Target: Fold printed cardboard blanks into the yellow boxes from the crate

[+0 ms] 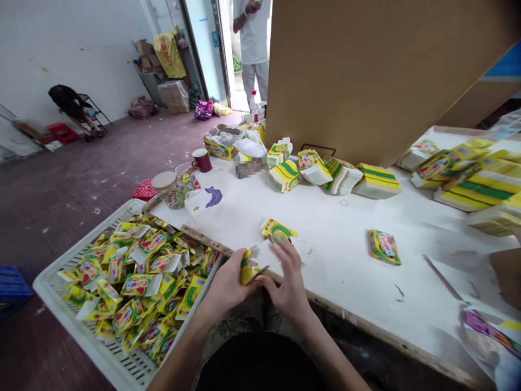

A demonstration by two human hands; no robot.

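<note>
Just in front of my body, at the table's front edge, my left hand (230,282) grips a small yellow and green carton (246,269) with a white flap raised. My right hand (288,282) meets it from the other side; its thumb is at the carton's lower edge and its other fingers are raised and spread. Behind my right fingers a flat yellow and green carton piece (277,230) lies on the white table (337,239). Farther right lies one separate small carton (384,247).
To the left stands a white plastic basket (52,277) heaped with small cartons. Stacks of flat cartons (376,181) line the table's back, before a large cardboard sheet (350,70). A lidded jar (173,193) and a maroon mug (202,161) stand back left. A person (254,43) stands in the doorway.
</note>
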